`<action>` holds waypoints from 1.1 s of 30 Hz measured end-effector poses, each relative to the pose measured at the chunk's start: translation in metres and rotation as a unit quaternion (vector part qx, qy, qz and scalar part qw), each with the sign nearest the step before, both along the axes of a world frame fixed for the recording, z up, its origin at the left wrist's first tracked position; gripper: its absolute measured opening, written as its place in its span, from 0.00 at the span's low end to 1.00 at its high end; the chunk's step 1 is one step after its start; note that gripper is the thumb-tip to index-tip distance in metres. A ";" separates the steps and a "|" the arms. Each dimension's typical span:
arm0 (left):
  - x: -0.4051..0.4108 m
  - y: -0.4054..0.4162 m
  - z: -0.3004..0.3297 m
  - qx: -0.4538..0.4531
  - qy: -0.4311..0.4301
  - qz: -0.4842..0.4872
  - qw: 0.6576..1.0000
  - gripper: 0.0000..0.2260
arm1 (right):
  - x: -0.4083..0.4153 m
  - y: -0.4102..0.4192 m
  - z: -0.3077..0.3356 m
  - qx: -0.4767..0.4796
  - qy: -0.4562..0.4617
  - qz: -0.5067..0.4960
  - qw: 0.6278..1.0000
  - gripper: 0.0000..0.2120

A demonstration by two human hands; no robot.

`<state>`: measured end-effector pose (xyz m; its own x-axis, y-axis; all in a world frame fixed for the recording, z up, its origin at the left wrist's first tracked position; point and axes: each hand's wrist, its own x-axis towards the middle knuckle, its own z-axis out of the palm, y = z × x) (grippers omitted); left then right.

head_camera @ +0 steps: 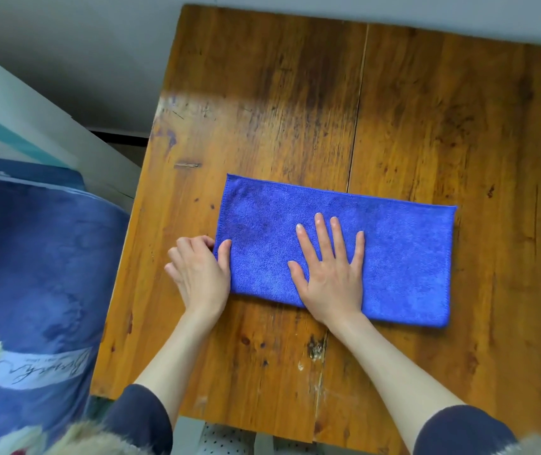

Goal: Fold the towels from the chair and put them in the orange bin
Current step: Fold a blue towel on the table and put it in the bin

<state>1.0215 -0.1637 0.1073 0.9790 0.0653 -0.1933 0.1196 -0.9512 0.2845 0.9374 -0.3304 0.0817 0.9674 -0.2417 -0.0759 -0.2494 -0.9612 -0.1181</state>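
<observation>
While right hand (329,274) lies flat atop blue towel (403,254), left hand (198,270) pinches its edge

The only lettering is a line of cursive script on a pale label (37,369) printed on the blue patterned fabric (32,257) at left; it appears upside down and cannot be read.

Domestic setting, likely a bedroom. Evidence: worn, scratched wooden surface (295,93) against a plain grey wall (82,44); blue printed bedding (32,274) with a flower motif lies just beside it at left.
</observation>
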 end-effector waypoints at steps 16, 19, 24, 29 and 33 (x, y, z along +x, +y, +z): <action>0.025 0.010 0.030 -0.177 0.109 -0.060 0.976 0.12 | 0.004 0.004 -0.001 -0.005 0.011 -0.012 1.000 0.28; 0.027 0.011 0.031 -0.199 0.138 -0.007 0.970 0.12 | 0.006 0.006 -0.001 -0.009 0.008 -0.017 1.000 0.28; 0.049 0.013 0.043 -0.227 0.156 0.021 0.961 0.08 | 0.028 0.016 0.002 0.006 0.024 -0.020 0.999 0.28; 0.064 0.000 0.075 -0.252 0.111 -0.010 0.961 0.04 | 0.051 0.010 0.019 0.083 0.040 0.007 0.996 0.28; 0.046 -0.027 0.102 -0.278 0.082 -0.026 0.957 0.04 | 0.025 -0.016 0.043 0.244 -0.072 -0.051 0.966 0.21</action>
